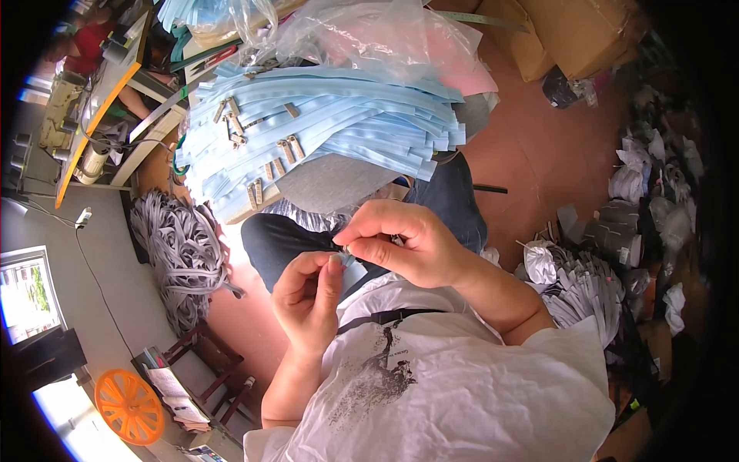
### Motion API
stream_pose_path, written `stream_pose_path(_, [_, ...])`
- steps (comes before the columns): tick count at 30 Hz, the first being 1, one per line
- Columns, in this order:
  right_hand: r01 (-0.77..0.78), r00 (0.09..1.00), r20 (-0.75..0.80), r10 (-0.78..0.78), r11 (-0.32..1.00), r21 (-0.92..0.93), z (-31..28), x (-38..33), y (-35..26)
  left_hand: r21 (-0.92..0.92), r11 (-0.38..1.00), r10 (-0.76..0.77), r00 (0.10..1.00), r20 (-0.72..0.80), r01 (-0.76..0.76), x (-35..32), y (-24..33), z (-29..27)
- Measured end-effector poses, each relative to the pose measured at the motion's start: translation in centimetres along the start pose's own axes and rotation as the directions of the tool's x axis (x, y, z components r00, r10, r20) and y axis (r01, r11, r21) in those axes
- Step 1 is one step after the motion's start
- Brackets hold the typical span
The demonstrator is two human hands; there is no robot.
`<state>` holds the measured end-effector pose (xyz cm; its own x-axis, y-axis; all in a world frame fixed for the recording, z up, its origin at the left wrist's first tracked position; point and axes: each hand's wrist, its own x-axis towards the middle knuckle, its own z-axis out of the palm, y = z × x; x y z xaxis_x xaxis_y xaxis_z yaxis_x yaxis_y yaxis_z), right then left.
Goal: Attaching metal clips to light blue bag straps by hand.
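Over my lap, both hands are raised close together. My left hand (310,296) pinches the end of a light blue zipper tape (353,274) between thumb and forefinger. Almost touching it, my right hand (408,240) has its thumb and forefinger pressed on a small metallic piece (346,249), too small to make out for certain. In front of my knees, a wide pile of light blue zipper tapes (339,100) fans across a grey-topped surface (339,185). Several small rows of metal zipper sliders (286,149) lie on the pile.
Clear plastic bags (346,35) cover the pile's far side. A heap of grey tapes (173,254) sits on the floor at left, more grey strips (577,285) at right. Cardboard boxes (577,35) stand far right. An orange reel (129,406) is lower left; another person (92,46) is far left.
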<state>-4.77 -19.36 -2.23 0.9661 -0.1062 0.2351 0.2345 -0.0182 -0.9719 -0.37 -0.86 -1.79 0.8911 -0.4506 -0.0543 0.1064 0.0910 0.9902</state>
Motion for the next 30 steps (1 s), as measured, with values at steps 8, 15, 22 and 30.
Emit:
stream_pose_path(8, [0.037,0.999,0.010,-0.036,0.997,-0.068,-0.09,-0.01,0.02,0.031,0.999,0.016,0.999,-0.039,-0.015,0.00,0.02,0.08])
stream_pose_path(15, [0.053,0.999,-0.008,-0.054,0.992,-0.110,-0.06,0.10,-0.03,0.213,0.973,0.105,0.993,-0.055,-0.091,0.06,-0.67,-0.18])
stream_pose_path(22, [0.062,0.998,-0.003,-0.063,0.984,-0.164,-0.04,0.19,-0.02,0.303,0.948,0.126,0.989,-0.073,-0.098,0.14,-0.35,0.04])
stream_pose_path(30, [0.010,1.000,-0.006,-0.011,0.985,-0.170,-0.09,0.18,-0.26,0.318,0.942,0.134,0.989,-0.064,-0.107,0.24,-0.28,0.12])
